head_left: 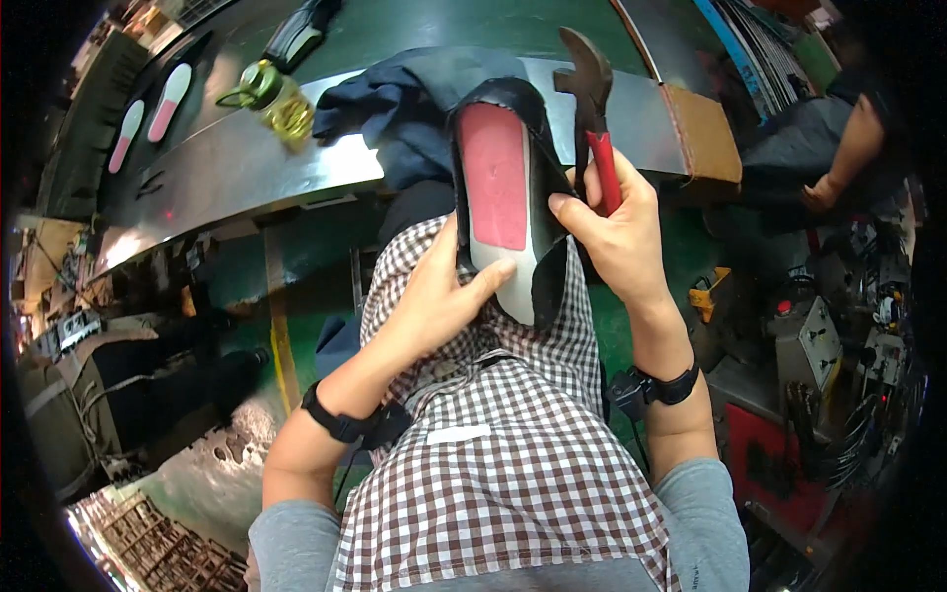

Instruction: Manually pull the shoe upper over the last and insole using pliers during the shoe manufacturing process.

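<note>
Seated person, checked apron [513, 434] over the lap, a black shoe upper on its last [508, 187] held sole-up between both hands, just in front of the desk [197, 168] edge. The bottom shows a pink insole board with a grey heel part.

Left hand [439, 296]: closed around the heel end from the left, thumb laid flat across the grey part — reads as a brace, keeping the last from turning. Black wrist strap with a cable on that arm.

Right hand [617, 232]: fingers curled shut on the red handles of lasting pincers [592, 109], index finger pressed to the shoe's right edge. The dark head of the pincers points up and away, above the toe, not touching the leather as far as I can tell. Holding tool and shoe edge in one hand probably keeps the margin steady near the jaw.

Around: dark blue cloth [404, 109] heaped on the desk, touching the toe end. Clear yellowish bottle with a green cap [276, 99] further left, well apart. Two pink insoles [148, 118] on the dark surface beyond. Brown cardboard piece [705, 133] at the desk's right end. Another person's arm [848, 158] at far right, apart from the work. Machinery low right — nothing lies between the hands and the shoe
</note>
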A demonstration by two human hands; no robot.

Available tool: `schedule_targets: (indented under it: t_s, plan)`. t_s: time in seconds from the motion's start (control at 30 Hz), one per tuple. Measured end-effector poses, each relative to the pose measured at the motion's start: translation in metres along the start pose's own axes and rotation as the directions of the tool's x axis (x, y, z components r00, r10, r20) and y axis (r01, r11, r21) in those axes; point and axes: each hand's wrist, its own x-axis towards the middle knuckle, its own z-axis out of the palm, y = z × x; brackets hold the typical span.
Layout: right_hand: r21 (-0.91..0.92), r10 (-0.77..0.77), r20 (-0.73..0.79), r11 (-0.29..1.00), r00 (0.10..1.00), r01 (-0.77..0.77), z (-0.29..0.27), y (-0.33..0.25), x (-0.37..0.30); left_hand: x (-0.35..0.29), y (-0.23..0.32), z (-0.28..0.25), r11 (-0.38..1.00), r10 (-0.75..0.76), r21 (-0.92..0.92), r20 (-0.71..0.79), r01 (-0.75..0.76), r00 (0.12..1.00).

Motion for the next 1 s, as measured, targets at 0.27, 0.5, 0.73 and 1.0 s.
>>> schedule_targets:
  t_s: [0.27,0.5,0.73,1.0]
  plan:
    - [0.138,0.306,-0.088,0.946,0.948,-0.293,-0.029,0.058,0.015,0.027,-0.018,0.016,0.823,-0.257,-0.406,0.358,0.397,0.898]
    - [0.057,0.291,-0.044,0.956,0.956,-0.288,-0.036,0.071,0.012,0.038,-0.004,0.024,0.851,-0.324,-0.34,0.261,0.401,0.909]
    - [0.058,0.384,0.011,0.921,0.923,-0.384,-0.042,0.067,-0.028,0.041,0.009,0.024,0.887,-0.358,-0.181,0.308,0.424,0.881]
    - [0.259,0.388,0.12,0.876,0.914,-0.406,-0.079,0.065,-0.011,0.056,0.017,0.028,0.804,-0.361,-0.293,0.452,0.518,0.816]
